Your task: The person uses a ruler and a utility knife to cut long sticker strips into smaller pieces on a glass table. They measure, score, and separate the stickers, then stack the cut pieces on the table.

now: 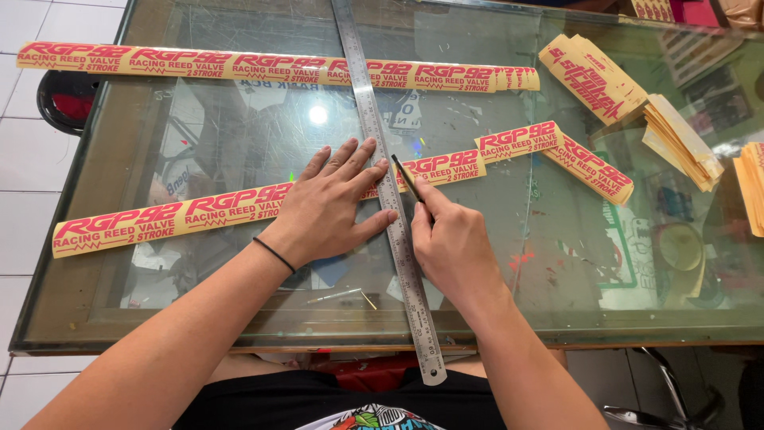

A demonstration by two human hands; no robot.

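Counter (239, 103): glass top in a wooden frame, scratched and reflective, with papers and prints visible beneath the pane. White tiled floor (24, 175) to the left; a round black stool (68, 99) beside the frame there.

Ruler (390, 199): long, flat steel, graduated; long axis runs from the far edge of the counter down to the near edge, leaning slightly rightward toward the person, near end overhanging the frame.

Sticker strip (167, 219): yellow paper with red lettering, long and narrow; lies left to right, rising toward the right, passing under the ruler.

Second strip (270, 65): same kind, lying along the far side, nearly level.

Stacks (684, 139): cut yellow stickers, fanned in piles at the far right.

Left hand (330, 207): flat, fingers spread, pressing on the strip and the ruler's left edge; thin black band at the wrist.

Right hand (450, 239): fingers pinched together on a slim dark knife (406, 177), tip set against the ruler's right edge where the strip crosses it.

Small metal pin-like tool (338, 296): lies on the glass near the front edge.
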